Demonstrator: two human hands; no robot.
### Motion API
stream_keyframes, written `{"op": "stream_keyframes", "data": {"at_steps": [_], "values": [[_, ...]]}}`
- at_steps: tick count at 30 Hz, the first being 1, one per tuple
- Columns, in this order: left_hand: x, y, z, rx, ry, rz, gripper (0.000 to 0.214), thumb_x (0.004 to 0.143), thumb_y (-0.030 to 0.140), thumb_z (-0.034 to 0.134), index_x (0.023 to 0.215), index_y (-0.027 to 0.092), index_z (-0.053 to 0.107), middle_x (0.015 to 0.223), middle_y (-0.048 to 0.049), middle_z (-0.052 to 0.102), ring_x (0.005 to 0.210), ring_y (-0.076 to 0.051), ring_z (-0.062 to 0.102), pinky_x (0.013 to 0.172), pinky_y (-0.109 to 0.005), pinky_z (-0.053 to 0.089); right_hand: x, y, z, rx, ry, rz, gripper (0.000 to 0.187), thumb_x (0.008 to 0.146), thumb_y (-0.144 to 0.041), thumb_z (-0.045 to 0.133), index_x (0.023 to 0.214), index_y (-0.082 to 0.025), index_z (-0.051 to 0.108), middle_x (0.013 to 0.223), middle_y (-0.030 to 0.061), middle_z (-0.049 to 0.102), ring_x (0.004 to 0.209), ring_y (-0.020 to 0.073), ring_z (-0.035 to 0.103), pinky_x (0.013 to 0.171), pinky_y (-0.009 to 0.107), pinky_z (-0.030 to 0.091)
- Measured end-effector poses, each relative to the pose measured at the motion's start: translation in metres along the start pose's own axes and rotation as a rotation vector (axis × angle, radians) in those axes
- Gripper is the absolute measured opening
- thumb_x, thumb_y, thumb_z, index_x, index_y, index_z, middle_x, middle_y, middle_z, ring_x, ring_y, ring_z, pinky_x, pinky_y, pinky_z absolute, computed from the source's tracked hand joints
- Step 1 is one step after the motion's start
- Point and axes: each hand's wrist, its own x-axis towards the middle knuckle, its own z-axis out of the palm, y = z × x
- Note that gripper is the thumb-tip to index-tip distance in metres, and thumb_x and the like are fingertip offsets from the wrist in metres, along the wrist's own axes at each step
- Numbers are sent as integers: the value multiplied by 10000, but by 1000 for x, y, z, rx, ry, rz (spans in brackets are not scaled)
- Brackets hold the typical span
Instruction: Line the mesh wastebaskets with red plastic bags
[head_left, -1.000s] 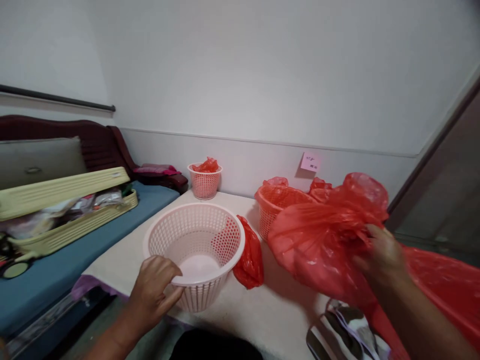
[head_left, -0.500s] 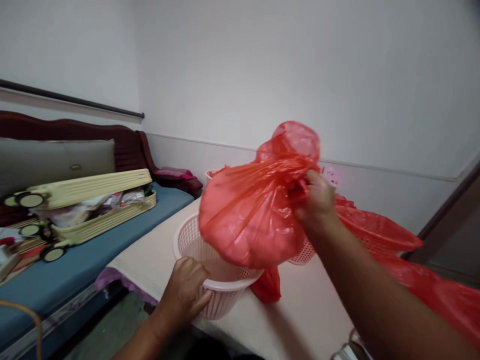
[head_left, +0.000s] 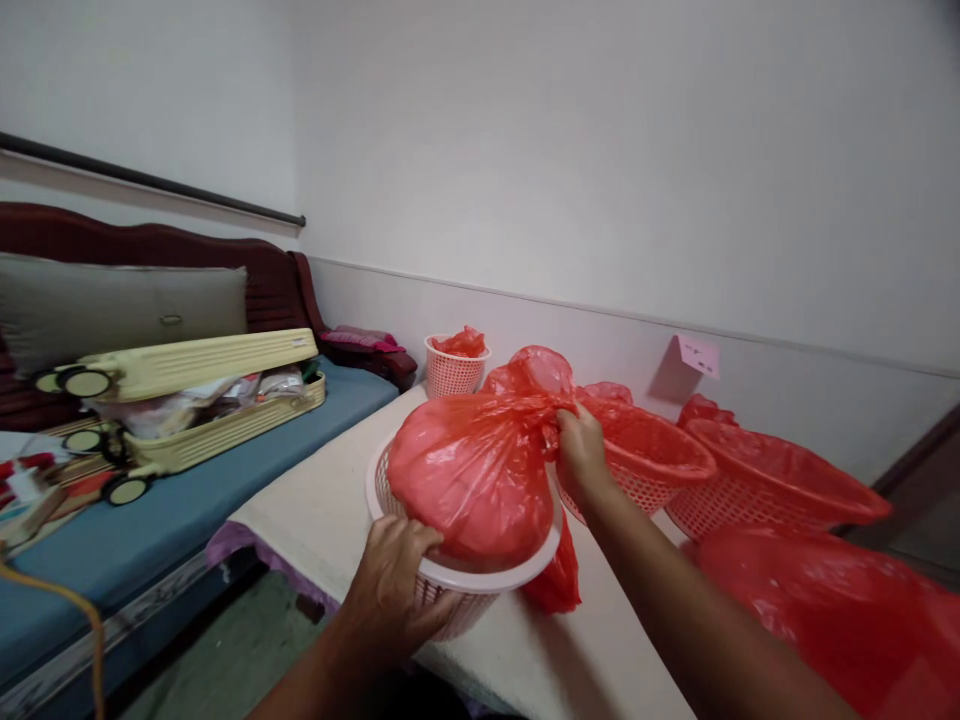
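Note:
A bulging red plastic bag point(head_left: 469, 480) rests in the mouth of a pink perforated plastic basket point(head_left: 487, 578) and hides most of its inside. My left hand point(head_left: 390, 585) grips the basket's rim and side at the front. My right hand point(head_left: 581, 455) holds the bag's gathered neck, with a loose puff of red plastic point(head_left: 532, 370) rising behind it. A crumpled red bag point(head_left: 556, 575) lies on the table against the basket's right side.
Two red-lined baskets point(head_left: 645, 450) point(head_left: 765, 480) stand tilted to the right, beside a red plastic heap point(head_left: 825, 610). A small lined basket point(head_left: 454, 370) stands at the back. Beyond the cloth-covered table's point(head_left: 315, 520) left edge, an open yellow suitcase point(head_left: 202, 400) lies on a blue sofa point(head_left: 150, 540).
The bag has come down from the air into the basket, and my right hand has dropped with it. My left hand still holds the basket. The view has shifted, showing more baskets on the right.

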Motion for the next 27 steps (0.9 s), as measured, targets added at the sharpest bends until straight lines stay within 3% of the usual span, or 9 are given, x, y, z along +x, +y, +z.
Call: {"op": "stream_keyframes", "data": {"at_steps": [3, 8, 13, 17, 21, 23, 27], "values": [[2, 2, 1, 78, -19, 17, 559, 783, 306, 659, 1255, 128, 420, 1009, -119, 641, 894, -260, 573, 887, -466, 383, -11, -1, 4, -118, -72, -28, 125, 637, -236, 506, 708, -192, 599, 563, -53, 547, 514, 115, 460, 484, 230, 367], [11, 6, -4, 90, -167, -42, 120, 746, 229, 651, 849, 205, 594, 773, -37, 594, 759, -225, 531, 756, -418, 368, -26, 0, 20, -217, -233, -94, 178, 667, -271, 504, 724, -190, 652, 668, -27, 625, 643, 158, 527, 588, 257, 406], [17, 8, -7, 149, -259, -36, 130, 789, 293, 624, 724, 198, 562, 772, -49, 582, 751, -223, 522, 730, -409, 369, -23, -17, 24, -266, -201, -218, 164, 702, -249, 478, 761, -201, 623, 699, -32, 593, 686, 161, 506, 620, 255, 376], [22, 5, -17, 35, -351, -42, 195, 834, 386, 596, 785, 200, 567, 802, -44, 603, 779, -232, 536, 757, -431, 380, -23, -29, 28, -364, -248, -343, 154, 713, -210, 452, 769, -213, 595, 697, -41, 573, 675, 153, 514, 638, 254, 369], [37, -9, -35, -181, -352, -219, 175, 888, 383, 519, 876, 211, 550, 848, -25, 585, 800, -189, 558, 733, -345, 436, -30, -17, 35, -521, -420, -302, 119, 713, -196, 442, 730, -225, 555, 686, -41, 570, 682, 154, 523, 654, 254, 364], [48, -18, -39, -86, -360, -309, 224, 876, 423, 514, 913, 203, 543, 918, -59, 591, 859, -216, 575, 750, -355, 454, -35, -5, 37, -544, -466, -272, 81, 704, -190, 444, 670, -225, 508, 653, -42, 550, 645, 149, 505, 628, 253, 354], [73, -31, -33, 145, -622, -414, 284, 831, 415, 506, 960, 164, 545, 1007, -150, 640, 912, -299, 620, 783, -421, 458, -41, 11, 36, -536, -525, -214, 74, 695, -187, 449, 637, -219, 480, 632, -40, 554, 623, 146, 501, 590, 247, 342]]}}
